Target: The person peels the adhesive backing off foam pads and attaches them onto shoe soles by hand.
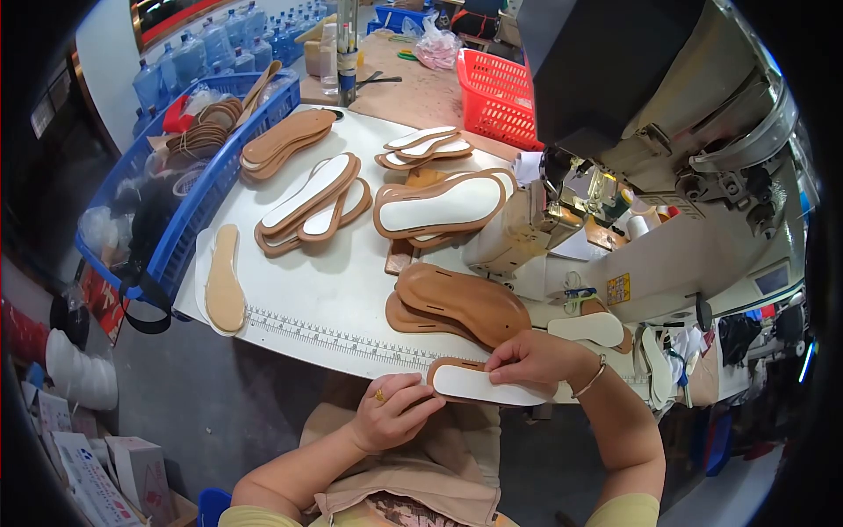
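Observation:
A brown leather insole with a white layer on top (457, 381) lies at the table's front edge, its white face up. My right hand (540, 358) pinches it from above, thumb and fingers together on the white layer and far edge. My left hand (392, 411), with a ring on one finger, is curled closed at the insole's left end; its fingertips meet the edge there. Just beyond lie stacked brown leather insoles (461, 303), smooth side up. Further back are white-faced insoles (443, 206) and another white-and-brown pile (312, 204).
A sewing machine (509, 228) stands at the right. A printed ruler (334, 337) runs along the white table's front edge, beside a tan insole shape (226, 281). A blue crate (167, 237) flanks the left side; a red basket (496, 97) sits behind.

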Demonstrator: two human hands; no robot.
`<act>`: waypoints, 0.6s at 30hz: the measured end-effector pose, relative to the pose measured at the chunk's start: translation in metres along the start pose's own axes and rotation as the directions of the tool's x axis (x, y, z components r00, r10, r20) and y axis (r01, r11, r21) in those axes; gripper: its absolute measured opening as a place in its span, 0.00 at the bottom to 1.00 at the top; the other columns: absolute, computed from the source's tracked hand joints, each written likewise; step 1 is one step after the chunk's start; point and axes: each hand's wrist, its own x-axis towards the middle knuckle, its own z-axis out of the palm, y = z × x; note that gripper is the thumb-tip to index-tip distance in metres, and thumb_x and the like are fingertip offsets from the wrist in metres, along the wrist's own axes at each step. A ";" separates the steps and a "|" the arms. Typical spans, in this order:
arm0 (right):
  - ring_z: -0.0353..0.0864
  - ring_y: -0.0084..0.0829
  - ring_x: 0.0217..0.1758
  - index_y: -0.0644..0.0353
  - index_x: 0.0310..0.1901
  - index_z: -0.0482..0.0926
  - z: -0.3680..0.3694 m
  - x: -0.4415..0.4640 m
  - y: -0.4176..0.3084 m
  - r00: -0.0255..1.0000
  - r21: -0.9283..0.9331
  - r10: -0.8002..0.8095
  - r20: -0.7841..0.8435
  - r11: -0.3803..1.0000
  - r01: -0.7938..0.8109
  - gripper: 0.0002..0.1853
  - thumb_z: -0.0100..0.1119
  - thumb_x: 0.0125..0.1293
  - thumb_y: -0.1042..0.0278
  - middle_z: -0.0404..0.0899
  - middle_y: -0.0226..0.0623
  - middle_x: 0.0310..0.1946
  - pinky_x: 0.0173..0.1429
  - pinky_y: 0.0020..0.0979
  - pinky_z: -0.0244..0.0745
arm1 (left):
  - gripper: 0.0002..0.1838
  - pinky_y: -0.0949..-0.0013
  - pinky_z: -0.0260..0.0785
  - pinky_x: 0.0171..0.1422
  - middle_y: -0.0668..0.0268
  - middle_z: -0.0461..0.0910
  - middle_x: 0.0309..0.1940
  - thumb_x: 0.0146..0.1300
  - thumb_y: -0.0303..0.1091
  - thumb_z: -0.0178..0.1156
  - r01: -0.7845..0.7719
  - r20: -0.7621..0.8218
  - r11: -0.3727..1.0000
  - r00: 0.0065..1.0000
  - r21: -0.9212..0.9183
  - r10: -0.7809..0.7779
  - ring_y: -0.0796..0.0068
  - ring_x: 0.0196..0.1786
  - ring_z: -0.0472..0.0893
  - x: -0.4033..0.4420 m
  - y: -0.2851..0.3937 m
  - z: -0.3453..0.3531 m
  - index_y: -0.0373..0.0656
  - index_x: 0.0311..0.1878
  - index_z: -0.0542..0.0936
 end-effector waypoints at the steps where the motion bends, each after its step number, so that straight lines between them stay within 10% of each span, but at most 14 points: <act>1: 0.78 0.21 0.36 0.59 0.44 0.85 0.000 -0.001 0.000 1.000 -0.020 0.008 -0.023 1.000 -0.009 0.14 0.64 0.62 0.61 0.84 0.31 0.32 0.46 0.26 0.73 | 0.14 0.66 0.68 0.54 0.73 0.79 0.43 0.50 0.30 0.68 0.000 0.001 1.000 1.000 -0.001 0.000 0.69 0.50 0.78 0.000 0.000 0.000 0.51 0.43 0.84; 18: 0.78 0.23 0.34 0.59 0.43 0.85 -0.001 0.000 -0.002 0.999 -0.079 0.018 -0.046 0.997 -0.022 0.14 0.63 0.61 0.61 0.84 0.33 0.30 0.45 0.27 0.74 | 0.15 0.66 0.69 0.53 0.71 0.78 0.44 0.50 0.29 0.68 -0.008 0.003 1.000 1.000 -0.014 0.008 0.69 0.49 0.78 -0.001 -0.001 -0.001 0.50 0.44 0.84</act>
